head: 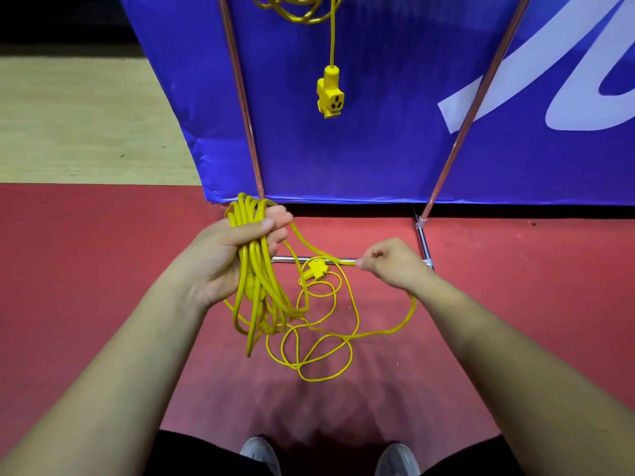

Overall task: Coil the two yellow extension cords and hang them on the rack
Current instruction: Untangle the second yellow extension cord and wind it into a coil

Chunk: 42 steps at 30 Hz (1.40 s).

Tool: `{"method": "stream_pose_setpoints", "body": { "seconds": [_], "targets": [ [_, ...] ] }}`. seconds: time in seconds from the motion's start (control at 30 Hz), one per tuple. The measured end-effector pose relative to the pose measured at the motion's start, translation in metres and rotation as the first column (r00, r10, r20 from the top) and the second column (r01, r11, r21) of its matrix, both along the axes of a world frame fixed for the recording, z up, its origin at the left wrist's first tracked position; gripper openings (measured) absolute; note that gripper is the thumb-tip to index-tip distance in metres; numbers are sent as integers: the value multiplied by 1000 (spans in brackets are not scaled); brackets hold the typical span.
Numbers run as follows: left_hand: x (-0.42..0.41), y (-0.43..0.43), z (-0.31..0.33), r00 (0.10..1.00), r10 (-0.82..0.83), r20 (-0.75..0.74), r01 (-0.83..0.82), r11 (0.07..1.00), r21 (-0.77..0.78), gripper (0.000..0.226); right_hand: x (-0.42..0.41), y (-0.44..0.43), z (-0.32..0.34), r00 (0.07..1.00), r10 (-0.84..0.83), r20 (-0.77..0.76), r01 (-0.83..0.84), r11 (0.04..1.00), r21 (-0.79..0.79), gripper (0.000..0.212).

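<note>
My left hand (237, 247) is closed around a bundle of loops of a yellow extension cord (256, 286), held upright above the floor. From the bundle one strand runs right to my right hand (391, 262), which pinches it. The remainder of this cord (319, 341) lies in loose tangled loops on the red floor, with its yellow plug (316, 268) near the rack's bottom bar. A second yellow cord (302, 10) hangs coiled at the top of the rack, its socket end (330, 94) dangling on a single strand.
The rack has two slanted copper-coloured poles (242, 97) (481, 97) and a chrome base bar (425, 245). Behind it stands a blue banner (378, 149) with white lettering. Wooden flooring (86, 125) lies at the left. My two shoes (261, 455) show at the bottom edge.
</note>
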<state>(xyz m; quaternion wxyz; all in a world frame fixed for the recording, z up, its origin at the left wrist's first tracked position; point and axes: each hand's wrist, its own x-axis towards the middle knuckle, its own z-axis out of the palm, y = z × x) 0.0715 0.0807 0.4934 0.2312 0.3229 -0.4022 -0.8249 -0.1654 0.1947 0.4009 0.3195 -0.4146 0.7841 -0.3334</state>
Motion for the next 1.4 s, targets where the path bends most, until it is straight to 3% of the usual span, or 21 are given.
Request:
{"method": "stream_pose_setpoints", "body": {
  "seconds": [0.03,0.1,0.2,0.3,0.4,0.47,0.57,0.6,0.7,0.77,0.87,1.0,1.17,1.27,1.4],
  "targets": [
    [-1,1,-1,1000,-8,18,9,1000,-24,25,6,0,12,990,130,-53,-127,990,67,20],
    [-3,5,-6,998,-24,50,27,998,-51,23,19,3,38,922,387,-15,-378,907,184,21],
    [-9,18,-11,981,-173,91,183,976,-120,17,39,5,68,816,555,160,-571,817,77,23],
    [-12,30,-11,929,-317,190,351,918,-185,32,43,4,82,823,500,271,-468,866,-176,20],
    [-12,27,-5,915,-339,221,387,892,-233,13,34,6,79,757,479,445,-375,875,-305,3],
    [-10,22,-2,941,-303,152,329,924,-193,7,17,9,66,778,454,434,-376,890,-257,9],
    [-9,15,-2,982,-182,40,184,982,-34,8,-9,21,41,884,385,264,-377,922,-85,9],
    [-8,13,-2,985,-167,32,168,985,-24,7,-16,25,33,901,340,270,-335,940,-67,14],
    [-6,13,-3,960,-242,140,257,960,-109,14,-19,27,22,878,182,443,-126,980,-154,16],
    [-7,17,-4,935,-271,228,305,944,-126,26,-14,22,26,885,143,442,-58,978,-202,16],
    [-9,21,-2,932,-295,212,312,949,-49,29,-7,18,42,925,195,327,-141,973,-182,17],
    [-9,20,-6,940,-298,168,298,954,25,38,6,21,65,901,281,330,-248,959,-139,17],
    [-13,30,-9,894,-391,221,407,913,-33,25,41,14,93,868,421,263,-387,906,-173,23],
    [-13,28,-5,907,-410,96,413,910,-22,15,49,12,95,879,423,221,-382,901,-206,26],
    [-10,19,-4,919,-388,-69,391,919,41,36,29,16,74,892,436,117,-423,898,-125,25]
  ]
}}
